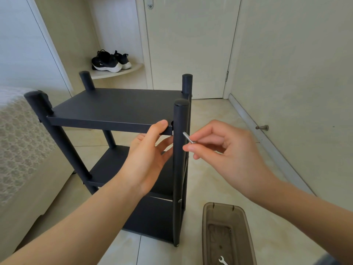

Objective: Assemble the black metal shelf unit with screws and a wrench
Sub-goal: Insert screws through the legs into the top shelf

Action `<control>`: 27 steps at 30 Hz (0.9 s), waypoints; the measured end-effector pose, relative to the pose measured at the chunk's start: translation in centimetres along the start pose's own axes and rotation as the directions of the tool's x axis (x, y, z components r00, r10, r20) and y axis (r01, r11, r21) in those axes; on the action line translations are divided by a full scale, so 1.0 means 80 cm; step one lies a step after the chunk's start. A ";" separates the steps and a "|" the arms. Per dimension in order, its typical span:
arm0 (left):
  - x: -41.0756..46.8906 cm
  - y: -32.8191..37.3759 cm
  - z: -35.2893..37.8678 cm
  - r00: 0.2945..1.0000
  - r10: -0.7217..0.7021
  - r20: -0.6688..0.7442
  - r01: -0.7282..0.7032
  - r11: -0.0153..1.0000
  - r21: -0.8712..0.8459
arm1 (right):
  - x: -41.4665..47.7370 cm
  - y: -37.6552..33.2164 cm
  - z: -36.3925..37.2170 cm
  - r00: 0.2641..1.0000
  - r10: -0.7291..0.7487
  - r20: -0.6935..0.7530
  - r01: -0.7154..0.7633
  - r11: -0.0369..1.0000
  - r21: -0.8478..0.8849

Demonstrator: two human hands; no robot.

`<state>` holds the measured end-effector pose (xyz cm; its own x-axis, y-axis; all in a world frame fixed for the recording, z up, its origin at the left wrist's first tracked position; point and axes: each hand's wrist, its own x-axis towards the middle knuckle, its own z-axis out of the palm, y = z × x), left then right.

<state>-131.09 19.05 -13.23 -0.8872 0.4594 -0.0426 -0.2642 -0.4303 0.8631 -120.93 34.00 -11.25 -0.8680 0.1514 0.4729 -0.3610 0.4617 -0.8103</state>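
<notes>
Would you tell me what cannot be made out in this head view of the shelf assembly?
Head view only.
1. The silver piece pinched by the right hand: screw or key, too small to tell. Its tip against the post hides any hole.
2. The fingers of the left hand: partly behind the shelf and post.
3. The wrench in the tray: handle cut off by the bottom edge.

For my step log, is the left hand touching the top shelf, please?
Touching: head view shows the left hand gripping the top shelf, thumb over its front edge.
</notes>
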 end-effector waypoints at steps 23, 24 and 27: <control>0.000 0.001 -0.003 0.998 0.028 0.054 -0.029 0.999 0.020 | 0.008 0.006 0.014 0.996 -0.042 -0.077 0.038 0.997 -0.061; 0.000 0.001 -0.003 0.998 0.030 0.053 -0.031 0.999 0.022 | 0.008 0.006 0.015 0.996 -0.046 -0.079 0.040 0.997 -0.066; 0.001 0.000 -0.005 0.998 0.035 0.058 -0.038 0.999 0.039 | 0.009 0.006 0.015 0.996 -0.042 -0.078 0.038 0.998 -0.052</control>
<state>-131.37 18.75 -13.43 -0.8727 0.4880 0.0173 -0.2157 -0.4170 0.8829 -122.12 33.31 -11.68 -0.8229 0.1992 0.5321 -0.3756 0.5119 -0.7726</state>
